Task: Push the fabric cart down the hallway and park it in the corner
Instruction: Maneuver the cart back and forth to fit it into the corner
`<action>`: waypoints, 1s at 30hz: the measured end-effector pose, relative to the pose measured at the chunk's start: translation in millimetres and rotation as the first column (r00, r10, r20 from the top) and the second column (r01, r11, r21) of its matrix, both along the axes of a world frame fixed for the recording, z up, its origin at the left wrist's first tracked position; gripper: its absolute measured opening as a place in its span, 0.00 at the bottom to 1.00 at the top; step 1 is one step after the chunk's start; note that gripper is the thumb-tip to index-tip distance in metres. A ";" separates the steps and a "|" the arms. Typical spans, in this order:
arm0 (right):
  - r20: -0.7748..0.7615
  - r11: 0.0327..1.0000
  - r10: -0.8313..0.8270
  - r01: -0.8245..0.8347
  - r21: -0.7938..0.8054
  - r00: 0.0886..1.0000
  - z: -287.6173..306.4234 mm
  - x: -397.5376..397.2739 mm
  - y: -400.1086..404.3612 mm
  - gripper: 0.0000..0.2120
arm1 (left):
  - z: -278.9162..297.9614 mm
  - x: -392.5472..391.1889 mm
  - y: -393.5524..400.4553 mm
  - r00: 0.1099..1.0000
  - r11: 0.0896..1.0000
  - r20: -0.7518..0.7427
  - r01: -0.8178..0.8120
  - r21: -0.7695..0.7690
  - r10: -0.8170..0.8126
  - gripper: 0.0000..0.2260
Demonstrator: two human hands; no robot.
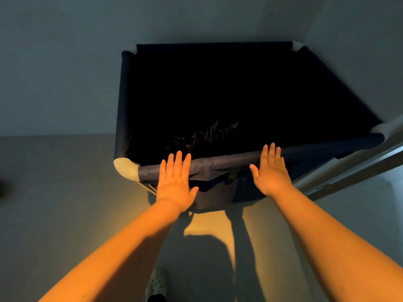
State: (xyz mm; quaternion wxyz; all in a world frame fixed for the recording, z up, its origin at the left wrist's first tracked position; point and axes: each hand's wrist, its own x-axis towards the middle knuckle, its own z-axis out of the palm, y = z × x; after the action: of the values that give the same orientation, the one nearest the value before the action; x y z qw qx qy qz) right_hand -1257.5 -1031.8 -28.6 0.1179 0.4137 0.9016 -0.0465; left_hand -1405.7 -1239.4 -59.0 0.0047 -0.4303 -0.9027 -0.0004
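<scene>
The fabric cart [226, 162] is a dark navy bin with a padded tube rim and white corner joints. It stands straight ahead with its far side close to the wall corner. Its inside is nearly black, with some crumpled dark cloth at the bottom. My left hand [175, 182] lies flat, fingers spread, over the near rim toward its left end. My right hand [271, 171] is also flat with its fingers apart, over the near rim toward the right. Neither hand curls around the rim.
A grey wall [54, 73] runs behind and to the left of the cart. On the right stands another wall with a white door frame [353, 171] touching the cart's right corner. Pale floor [54, 203] lies below, with my shadow and a foot [156, 284].
</scene>
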 end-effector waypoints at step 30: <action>-0.241 0.998 -0.048 0.053 0.017 0.969 -20.6 -125.8 -21.8 0.35 | -1.0 -166.0 13.3 0.996 0.997 -0.036 0.079 -0.011 -0.080 0.42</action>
State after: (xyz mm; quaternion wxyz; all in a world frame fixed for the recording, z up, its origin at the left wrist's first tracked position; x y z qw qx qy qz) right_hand -1383.3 -1053.6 -49.2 0.0017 0.4292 0.8988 -0.0890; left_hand -1571.6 -1226.2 -60.1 0.0190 -0.4659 -0.8846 0.0119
